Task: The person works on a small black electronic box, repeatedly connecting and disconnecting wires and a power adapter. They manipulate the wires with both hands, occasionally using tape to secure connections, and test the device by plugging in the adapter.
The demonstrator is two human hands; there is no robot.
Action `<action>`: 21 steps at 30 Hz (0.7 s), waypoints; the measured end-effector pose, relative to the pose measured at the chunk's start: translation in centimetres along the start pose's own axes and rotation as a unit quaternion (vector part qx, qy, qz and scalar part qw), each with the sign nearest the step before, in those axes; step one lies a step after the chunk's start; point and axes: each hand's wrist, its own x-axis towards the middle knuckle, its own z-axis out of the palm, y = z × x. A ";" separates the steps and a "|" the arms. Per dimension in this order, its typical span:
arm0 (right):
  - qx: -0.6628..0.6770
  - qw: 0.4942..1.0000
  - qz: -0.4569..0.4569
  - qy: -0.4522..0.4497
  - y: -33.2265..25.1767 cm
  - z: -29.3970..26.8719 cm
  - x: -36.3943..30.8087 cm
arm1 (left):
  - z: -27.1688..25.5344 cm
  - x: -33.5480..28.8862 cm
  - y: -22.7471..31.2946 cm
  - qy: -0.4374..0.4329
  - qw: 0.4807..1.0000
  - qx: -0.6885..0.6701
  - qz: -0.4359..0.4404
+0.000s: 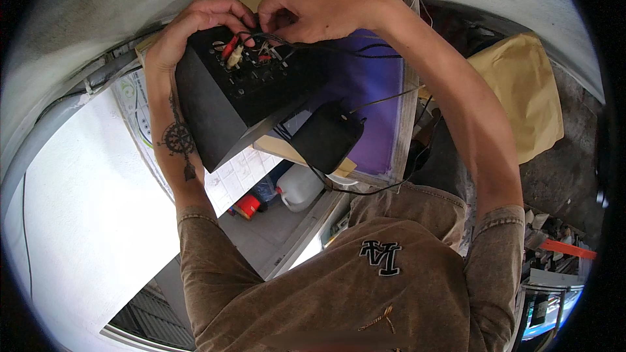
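A black speaker-like box (225,101) sits tilted ahead of me, its connector panel (251,81) facing up. Red and white plugs (233,54) are in the panel, with thin black cables (352,49) trailing off to the right. My left hand (212,16) curls over the far left corner of the box, its fingertips together at the panel's far edge. What they pinch is too small to tell. My right hand (310,13) meets it there, thumb and fingers closed around a thin black cable beside the plugs.
Near the box, a smaller black device (328,135) with a thin antenna rests at the edge of a purple panel (381,117). A white jug (300,186) and a red container (247,206) lie lower down. Brown paper (521,94) is at right. A wall curves close behind my hands.
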 end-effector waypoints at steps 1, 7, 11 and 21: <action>-0.018 1.000 -0.016 0.004 0.1 0.0 0.1 | 0.1 -0.1 0.0 0.005 1.000 -0.003 0.005; -0.067 0.996 -0.050 -0.007 0.6 0.3 0.3 | -0.5 0.4 0.2 -0.023 0.998 0.048 0.023; -0.075 0.994 -0.075 0.017 0.9 0.6 -0.3 | -0.6 0.3 -0.1 -0.023 1.000 0.019 0.008; -0.030 0.998 -0.052 -0.011 1.1 0.0 1.0 | -0.8 0.3 -0.8 -0.015 1.000 0.010 0.006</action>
